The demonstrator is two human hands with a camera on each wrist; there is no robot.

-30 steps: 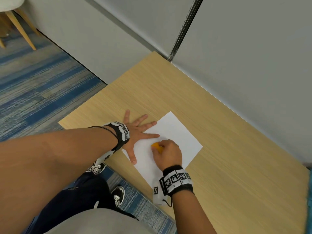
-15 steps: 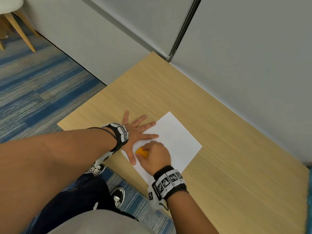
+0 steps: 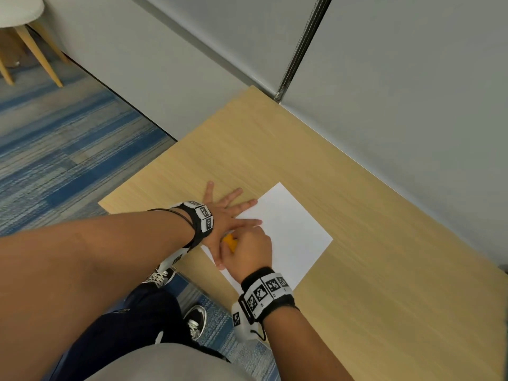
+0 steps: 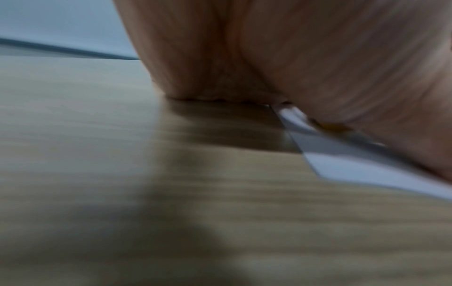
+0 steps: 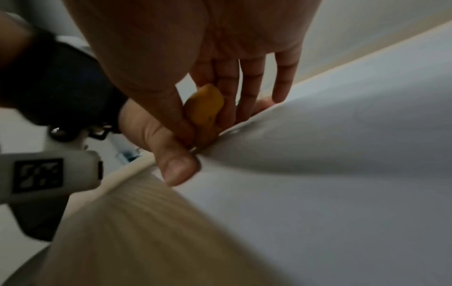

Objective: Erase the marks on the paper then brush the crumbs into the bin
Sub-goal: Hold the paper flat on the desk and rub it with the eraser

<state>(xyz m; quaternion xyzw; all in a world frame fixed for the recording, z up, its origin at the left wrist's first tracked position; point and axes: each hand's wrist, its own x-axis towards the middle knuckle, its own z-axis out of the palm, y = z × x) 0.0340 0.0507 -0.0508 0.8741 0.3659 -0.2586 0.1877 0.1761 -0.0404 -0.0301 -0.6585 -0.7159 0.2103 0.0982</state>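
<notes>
Blue striped carpet [image 3: 63,149] fills the nine-o'clock side of the head view, with pale chair legs [image 3: 41,56] at eleven o'clock and grey partition walls [image 3: 398,92] from twelve to three o'clock. Wood-grain worktop [image 3: 384,270] spans the centre and five-o'clock area. Left hand [image 3: 225,215] lies flat, fingers straight and spread toward one o'clock, pressing the nine-o'clock edge of the paper [image 3: 291,229] against the worktop; it grips nothing. Immediately at its four o'clock, touching it, the right hand [image 3: 248,254] is curled, pinching the orange eraser [image 3: 230,242] between thumb and fingers; the right wrist view shows the eraser's lower end meeting the paper beside the left thumb [image 5: 171,154]. White paper rests flat, reaching to three o'clock of both hands. Both wrists carry black bands with printed square markers [image 3: 265,294]. Faint marks on the paper are barely discernible.
</notes>
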